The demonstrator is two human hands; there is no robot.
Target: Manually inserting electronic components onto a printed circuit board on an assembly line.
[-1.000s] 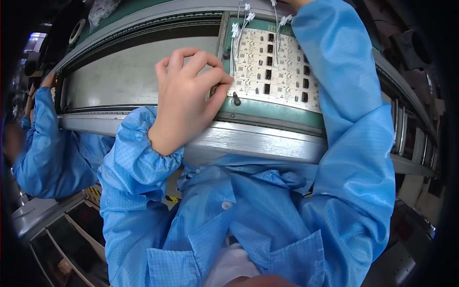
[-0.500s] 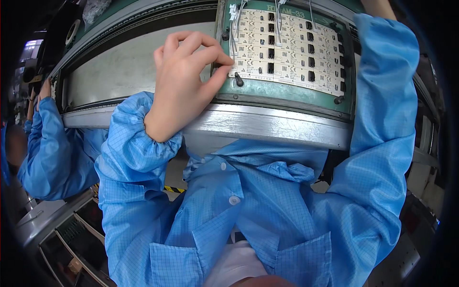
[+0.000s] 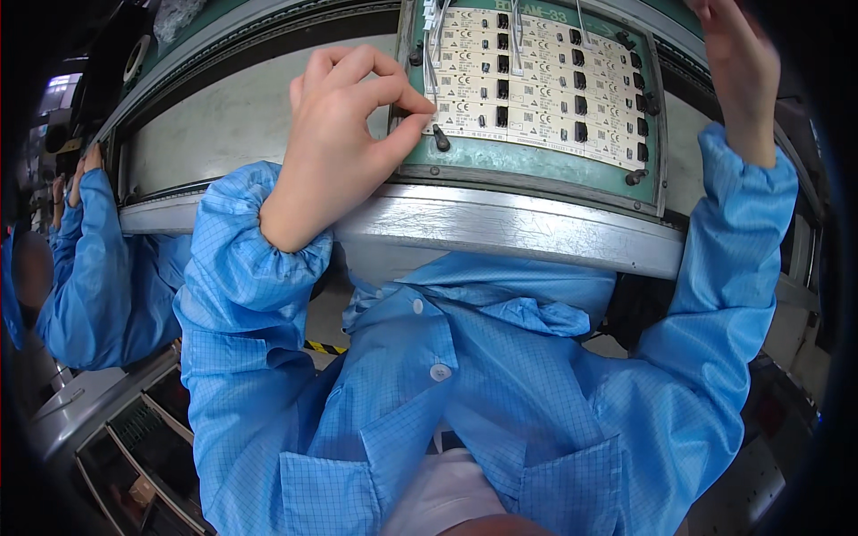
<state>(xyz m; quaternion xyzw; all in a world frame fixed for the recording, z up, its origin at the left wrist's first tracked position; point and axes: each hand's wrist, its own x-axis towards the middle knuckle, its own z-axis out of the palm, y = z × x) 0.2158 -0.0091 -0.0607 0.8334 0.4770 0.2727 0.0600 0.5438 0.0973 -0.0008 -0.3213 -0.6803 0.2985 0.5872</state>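
Note:
My left hand (image 3: 344, 134) is at the lower left corner of a white printed circuit board panel (image 3: 536, 94). Its thumb and forefinger are pinched on the end of a thin wire (image 3: 434, 85) that runs down the panel's left edge. The panel carries rows of small boards with black parts and lies in a green fixture plate (image 3: 527, 165). A black clamp peg (image 3: 441, 138) stands just below my fingertips. My right hand (image 3: 744, 76) is raised beyond the fixture's right side. The picture's top edge cuts off its fingers, so what they hold is hidden.
A metal rail (image 3: 509, 223) runs along the near side of the fixture. Left of it lies a pale conveyor surface (image 3: 214, 134). More wires with white plugs (image 3: 517, 62) hang over the panel. At the far left, a co-worker's blue sleeve (image 3: 94, 241) reaches toward the line.
My right hand has come down into view at the upper right, its sleeve lower than before. My left hand stays pinched at the panel's corner, shifted only slightly.

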